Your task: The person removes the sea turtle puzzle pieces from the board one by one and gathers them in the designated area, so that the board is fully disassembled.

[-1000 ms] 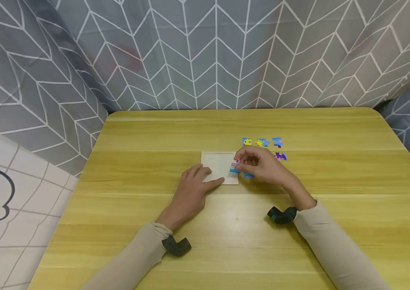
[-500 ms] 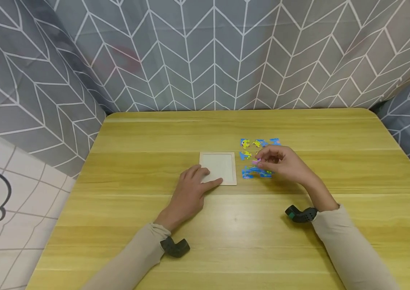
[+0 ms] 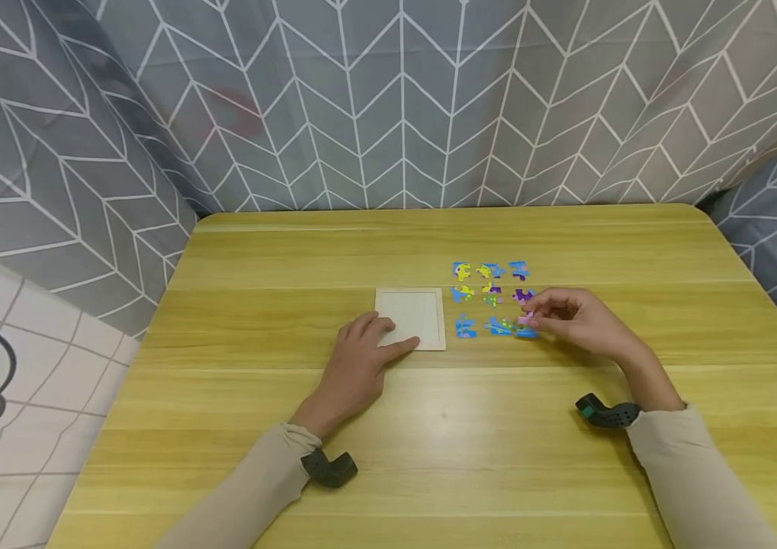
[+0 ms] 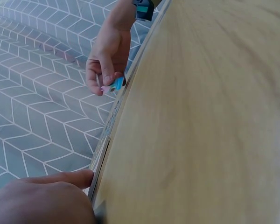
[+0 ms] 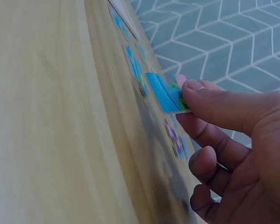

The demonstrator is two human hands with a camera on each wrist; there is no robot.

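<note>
In the head view my right hand [image 3: 583, 324] pinches a jigsaw puzzle piece [image 5: 165, 93] between thumb and forefinger. The right wrist view shows the piece blue, green and pink, tilted and raised above the table. It is held at the right end of the nearest row of loose puzzle pieces [image 3: 500, 326]. My left hand [image 3: 354, 366] rests with fingers spread on the near left corner of a pale, square puzzle tray [image 3: 412, 313]. No pieces lie in the tray. In the left wrist view, a finger of this hand touches the tray's edge.
Two further rows hold loose pieces, including a yellow and blue piece [image 3: 461, 271] and a purple piece [image 3: 522, 295], right of the tray. They lie on a wooden table [image 3: 443, 457]. Behind it hangs a grey zigzag-patterned curtain [image 3: 374, 114].
My right hand has moved right, from the tray's right edge across the loose pieces, still pinching its puzzle piece. The left hand stays in place on the tray.
</note>
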